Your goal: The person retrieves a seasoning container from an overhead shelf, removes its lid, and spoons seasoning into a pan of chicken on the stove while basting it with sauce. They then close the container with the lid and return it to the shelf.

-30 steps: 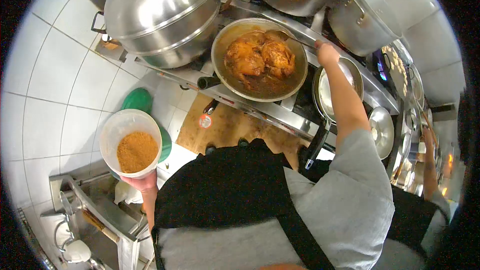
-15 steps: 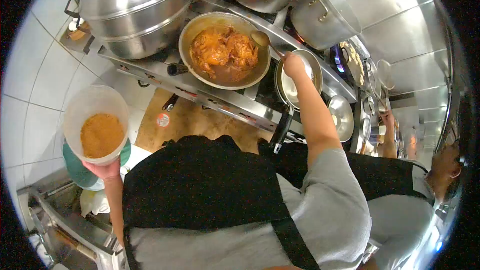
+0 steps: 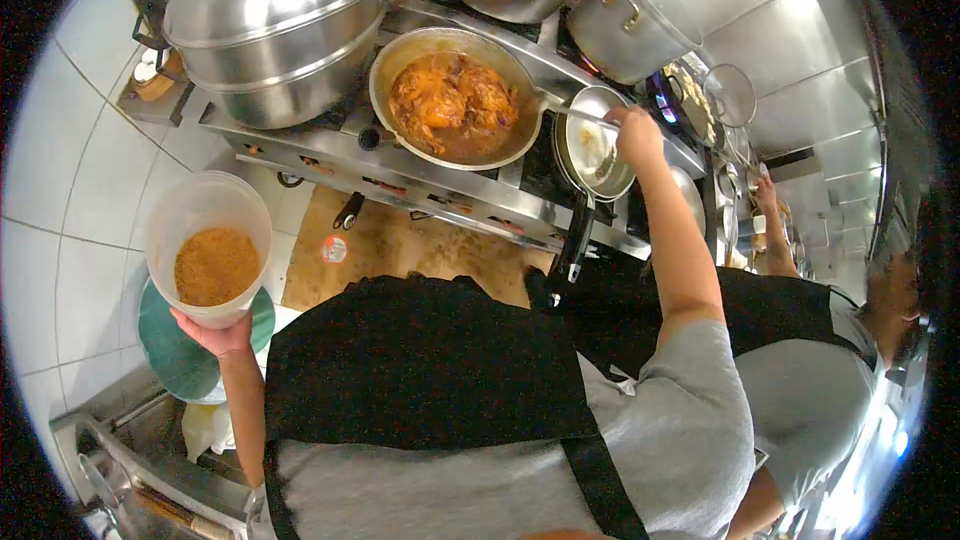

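My left hand (image 3: pixel 222 332) grips a translucent plastic tub (image 3: pixel 250 215) from below and one side. Brown granules (image 3: pixel 217 267), like brown sugar, fill its lower part. With closed fingers, my right hand (image 3: pixel 637 138) holds the handle of a metal spoon (image 3: pixel 585 119). The spoon's head is at the right rim of a wide pan (image 3: pixel 381 125), seen nearly edge-on; its contents cannot be made out. Large pieces of meat (image 3: pixel 450 105) lie in reddish-brown sauce in that pan. Below my right hand is a small pan (image 3: pixel 592 145) with a black handle, stacked on another.
A large lidded steamer pot (image 3: pixel 275 35) stands left on the stove (image 3: pixel 400 175). Two tall pots, one being a grey stockpot (image 3: pixel 630 25), stand behind. A lit burner is at right. A co-worker (image 3: pixel 800 380) stands close on my right. A green bin (image 3: pixel 170 340) is below the tub.
My right hand has moved right, drawing the spoon from over the meat to the pan's right rim. My left hand still holds the tub; the view has shifted slightly.
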The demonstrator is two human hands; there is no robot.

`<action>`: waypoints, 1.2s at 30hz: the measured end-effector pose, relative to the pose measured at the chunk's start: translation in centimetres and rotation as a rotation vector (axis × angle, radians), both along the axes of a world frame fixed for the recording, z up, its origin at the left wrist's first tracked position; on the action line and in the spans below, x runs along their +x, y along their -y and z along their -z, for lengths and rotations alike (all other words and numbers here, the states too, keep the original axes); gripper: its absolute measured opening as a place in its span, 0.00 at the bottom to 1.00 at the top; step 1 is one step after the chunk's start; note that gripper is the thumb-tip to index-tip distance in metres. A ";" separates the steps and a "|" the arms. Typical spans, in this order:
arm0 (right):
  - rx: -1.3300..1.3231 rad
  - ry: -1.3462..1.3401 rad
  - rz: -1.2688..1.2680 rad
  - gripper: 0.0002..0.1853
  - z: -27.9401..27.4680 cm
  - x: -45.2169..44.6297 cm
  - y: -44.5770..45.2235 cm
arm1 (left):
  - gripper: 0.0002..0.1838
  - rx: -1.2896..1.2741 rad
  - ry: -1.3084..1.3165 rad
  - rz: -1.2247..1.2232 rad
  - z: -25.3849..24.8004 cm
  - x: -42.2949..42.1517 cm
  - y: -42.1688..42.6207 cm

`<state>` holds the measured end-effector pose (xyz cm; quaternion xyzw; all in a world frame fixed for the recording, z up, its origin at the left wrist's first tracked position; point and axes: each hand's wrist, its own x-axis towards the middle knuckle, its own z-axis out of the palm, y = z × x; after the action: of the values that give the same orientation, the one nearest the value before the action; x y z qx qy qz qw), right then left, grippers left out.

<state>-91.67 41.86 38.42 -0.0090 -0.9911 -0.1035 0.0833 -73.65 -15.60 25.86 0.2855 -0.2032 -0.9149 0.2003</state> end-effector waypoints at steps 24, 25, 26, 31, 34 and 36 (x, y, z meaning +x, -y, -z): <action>0.034 0.114 -0.101 0.16 7.1 -4.5 -3.9 | 0.36 -0.043 -0.049 0.098 0.4 0.1 -1.4; 0.026 0.153 -0.057 0.17 7.3 -4.5 -4.5 | 0.37 -0.051 -0.082 0.101 1.0 0.1 -1.3; 0.008 0.156 -0.054 0.18 6.7 -4.1 -4.7 | 0.37 -0.081 -0.069 0.095 0.6 -0.1 -1.6; -0.180 0.274 -0.006 0.18 1.4 -0.5 -3.7 | 0.36 -0.206 -0.025 0.089 -0.6 -0.6 -3.3; -0.435 0.345 0.044 0.17 1.9 2.5 -2.2 | 0.37 -0.115 -0.029 0.089 -0.8 -0.5 -3.7; -0.491 0.394 -0.011 0.18 4.0 3.8 -1.5 | 0.37 -0.076 -0.013 0.095 -0.3 -0.2 -3.4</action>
<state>-87.87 43.40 34.45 -0.0034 -0.9836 0.1395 -0.1145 -73.83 -12.20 26.15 0.2616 -0.2497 -0.9169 0.1688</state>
